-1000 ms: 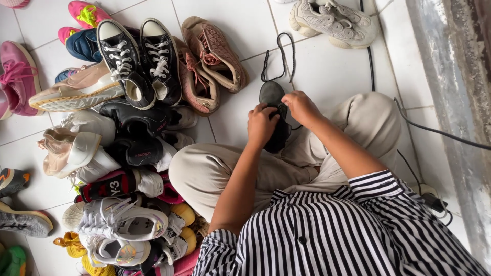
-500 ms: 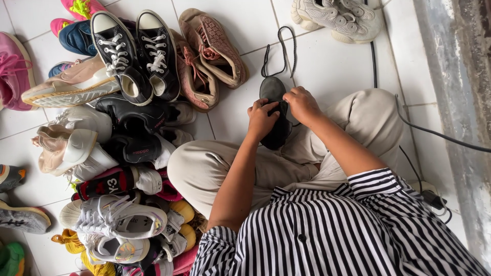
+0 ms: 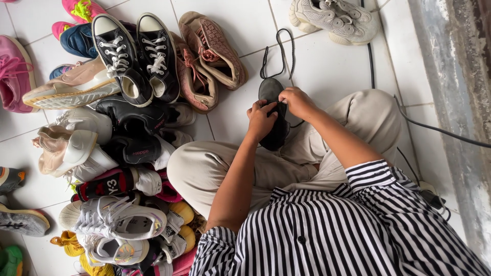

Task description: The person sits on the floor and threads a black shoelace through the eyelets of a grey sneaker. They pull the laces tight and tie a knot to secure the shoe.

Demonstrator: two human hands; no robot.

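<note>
Two hands work on one dark low-cut shoe (image 3: 272, 115) held over our lap, above the white tiled floor (image 3: 327, 66). Our left hand (image 3: 261, 120) wraps its grip around the shoe's side; our right hand (image 3: 296, 101) has its grip pressed together, pinching at the shoe's top edge. One black shoelace (image 3: 279, 51) loops out from the shoe's toe onto the tiles. We count two black high-top canvas sneakers (image 3: 135, 59), two worn pink-brown trainers (image 3: 207, 56) beside them, and one grey chunky trainer (image 3: 335, 20) well apart.
</note>
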